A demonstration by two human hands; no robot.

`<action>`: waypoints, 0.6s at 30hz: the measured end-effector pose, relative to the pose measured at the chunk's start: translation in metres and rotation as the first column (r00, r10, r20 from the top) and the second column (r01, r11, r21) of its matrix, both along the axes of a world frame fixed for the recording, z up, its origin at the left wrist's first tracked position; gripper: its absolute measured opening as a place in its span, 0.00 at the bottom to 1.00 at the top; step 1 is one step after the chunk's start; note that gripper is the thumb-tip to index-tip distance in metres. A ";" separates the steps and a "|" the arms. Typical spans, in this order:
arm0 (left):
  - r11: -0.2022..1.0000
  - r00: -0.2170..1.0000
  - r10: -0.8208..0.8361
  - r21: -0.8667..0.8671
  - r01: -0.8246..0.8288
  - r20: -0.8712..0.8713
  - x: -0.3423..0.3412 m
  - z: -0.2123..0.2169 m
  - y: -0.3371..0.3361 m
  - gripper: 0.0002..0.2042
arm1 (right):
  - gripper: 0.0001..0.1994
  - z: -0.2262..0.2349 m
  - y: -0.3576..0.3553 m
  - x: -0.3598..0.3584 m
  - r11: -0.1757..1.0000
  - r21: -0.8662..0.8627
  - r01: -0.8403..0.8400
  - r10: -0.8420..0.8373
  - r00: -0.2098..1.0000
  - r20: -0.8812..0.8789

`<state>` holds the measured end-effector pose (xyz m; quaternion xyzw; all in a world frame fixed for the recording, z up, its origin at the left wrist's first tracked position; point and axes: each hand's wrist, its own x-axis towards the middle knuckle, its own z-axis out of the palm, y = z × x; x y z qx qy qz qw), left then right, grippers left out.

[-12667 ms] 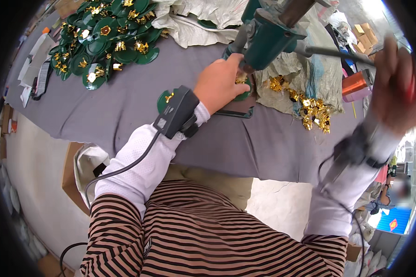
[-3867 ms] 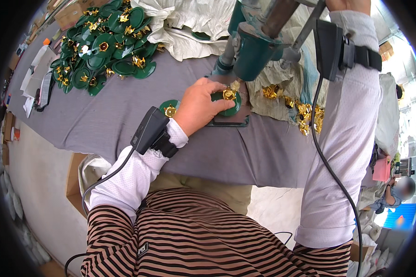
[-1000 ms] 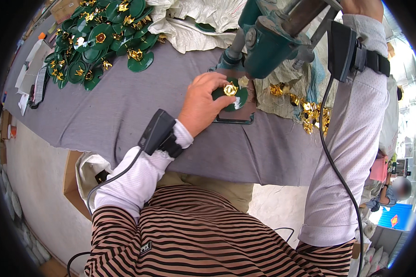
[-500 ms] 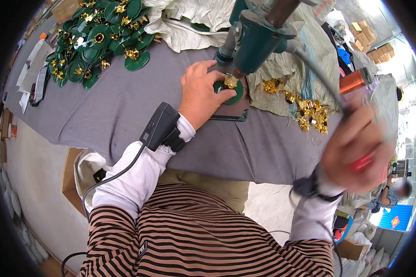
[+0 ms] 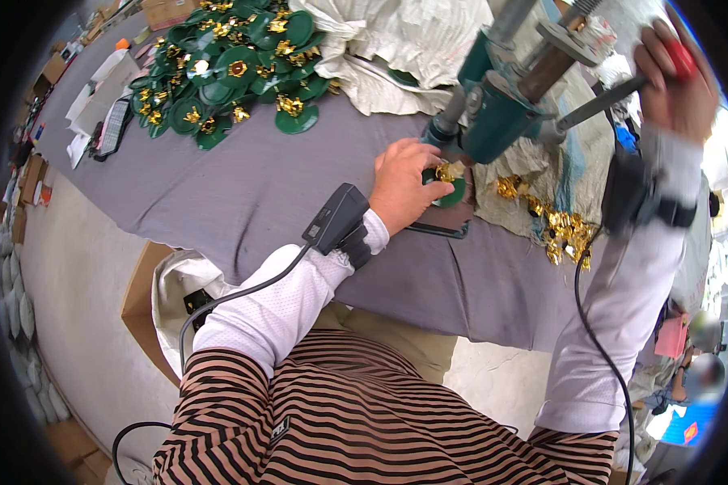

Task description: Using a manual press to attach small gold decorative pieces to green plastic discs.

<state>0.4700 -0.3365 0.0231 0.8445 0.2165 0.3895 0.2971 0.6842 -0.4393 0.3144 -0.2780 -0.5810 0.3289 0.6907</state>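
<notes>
Left hand [image 5: 403,184] is pinching a green disc [image 5: 453,191] with a gold piece [image 5: 445,171] on the press [image 5: 497,113] base. Right hand [image 5: 676,77] fingers are wrapping the red lever knob [image 5: 679,56]. Pressing step, likely; next move calls for keeping fingers off the die.

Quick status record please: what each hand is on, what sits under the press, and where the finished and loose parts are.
left hand: holds a green disc with a gold piece on the plate under the press
right hand: raised, gripping the red-tipped lever handle
press: green body, upright above the disc
finished pile: green discs with gold centres, far left on the grey table
loose gold pieces: right of the press, on sacking
</notes>
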 end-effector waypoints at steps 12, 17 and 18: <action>0.959 0.977 -0.011 0.274 0.070 -0.213 -0.147 0.026 0.119 0.13 | 0.22 0.000 0.063 0.026 0.823 -0.113 0.557 -0.550 0.831 0.088; 0.769 0.798 0.438 0.632 -0.095 -0.414 -0.129 0.022 0.192 0.15 | 0.16 0.004 0.069 -0.006 0.849 -0.256 0.463 -0.498 0.862 -0.093; 0.771 0.801 0.432 0.631 -0.088 -0.415 -0.130 0.018 0.199 0.15 | 0.16 0.004 0.070 -0.011 0.876 -0.270 0.399 -0.435 0.896 -0.087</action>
